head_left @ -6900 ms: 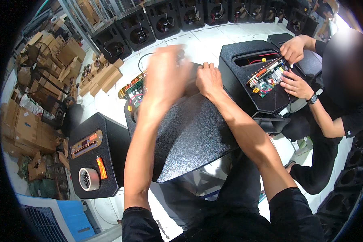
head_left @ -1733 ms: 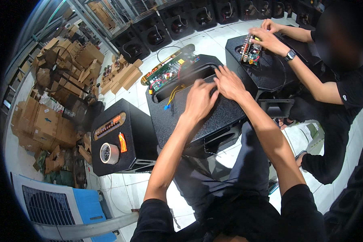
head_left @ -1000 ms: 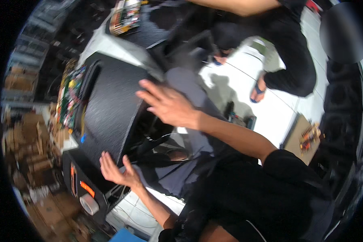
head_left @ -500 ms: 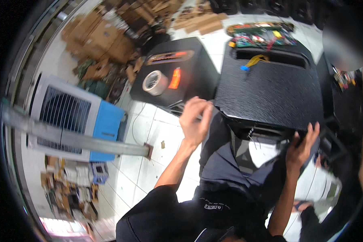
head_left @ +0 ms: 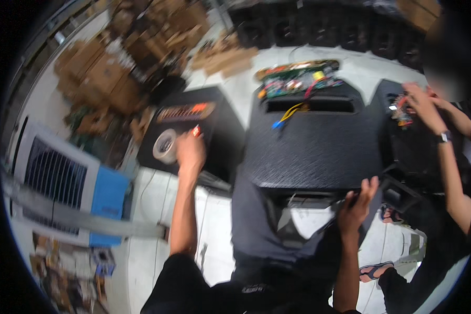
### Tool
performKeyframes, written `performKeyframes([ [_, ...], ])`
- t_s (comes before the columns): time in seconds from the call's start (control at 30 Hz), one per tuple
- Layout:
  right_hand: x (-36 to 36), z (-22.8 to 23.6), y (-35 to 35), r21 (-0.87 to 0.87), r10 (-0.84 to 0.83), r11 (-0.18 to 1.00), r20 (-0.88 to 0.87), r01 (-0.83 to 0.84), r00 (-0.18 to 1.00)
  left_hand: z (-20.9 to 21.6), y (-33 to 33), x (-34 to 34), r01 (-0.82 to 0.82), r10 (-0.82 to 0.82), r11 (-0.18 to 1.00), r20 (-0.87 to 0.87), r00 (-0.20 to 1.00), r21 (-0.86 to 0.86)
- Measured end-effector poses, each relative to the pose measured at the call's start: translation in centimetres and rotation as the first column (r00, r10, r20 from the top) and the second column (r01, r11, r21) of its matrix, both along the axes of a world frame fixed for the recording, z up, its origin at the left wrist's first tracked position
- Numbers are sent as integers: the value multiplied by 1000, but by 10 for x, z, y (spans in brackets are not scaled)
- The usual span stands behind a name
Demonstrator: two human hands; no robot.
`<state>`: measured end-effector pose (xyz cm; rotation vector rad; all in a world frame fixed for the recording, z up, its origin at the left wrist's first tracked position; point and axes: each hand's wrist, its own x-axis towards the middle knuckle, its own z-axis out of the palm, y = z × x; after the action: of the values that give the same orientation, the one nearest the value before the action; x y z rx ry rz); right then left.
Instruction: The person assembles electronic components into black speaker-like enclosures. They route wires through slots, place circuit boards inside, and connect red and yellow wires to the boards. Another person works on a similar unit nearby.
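My left hand (head_left: 191,152) is over the top of the left black box (head_left: 222,118), its fingers curled around a small, flat orange-red item (head_left: 195,131) whose end shows past the fingers. Its exact kind is blurred. Right beside that hand sits a roll of tape (head_left: 165,146). My right hand (head_left: 357,206) is at the near right edge of the middle black cabinet (head_left: 309,144), fingers apart and holding nothing. A green circuit board (head_left: 301,83) lies at the cabinet's far end; yellow wires with a blue connector (head_left: 278,125) trail from its slot.
A co-worker (head_left: 450,172) handles wired parts on another black box (head_left: 397,141) at the right. A blue and white air cooler (head_left: 68,178) stands behind a metal bar (head_left: 89,217) at left. Cardboard (head_left: 99,73) is piled at far left; black cabinets (head_left: 319,34) line the back.
My left hand has moved left and forward onto the orange item on the left box, its fingers closing around it. My right hand stays by the middle cabinet's edge. The view has shifted.
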<state>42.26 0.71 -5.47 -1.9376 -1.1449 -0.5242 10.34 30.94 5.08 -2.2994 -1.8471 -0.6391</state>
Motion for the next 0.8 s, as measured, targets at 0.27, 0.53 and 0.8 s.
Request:
performKeyframes([
  [0.27,10,-23,0,50,15,999,-1,-15,1000,11,-52,21,102,-183,965,342,922,243],
  [0.53,-34,60,-20,-146,-62,988,-84,49,995,16,-183,83,840,181,485,968,175,-243],
  [0.8,-58,83,-39,10,474,869,-308,-495,825,-11,-232,126,943,337,244,932,136,-226],
])
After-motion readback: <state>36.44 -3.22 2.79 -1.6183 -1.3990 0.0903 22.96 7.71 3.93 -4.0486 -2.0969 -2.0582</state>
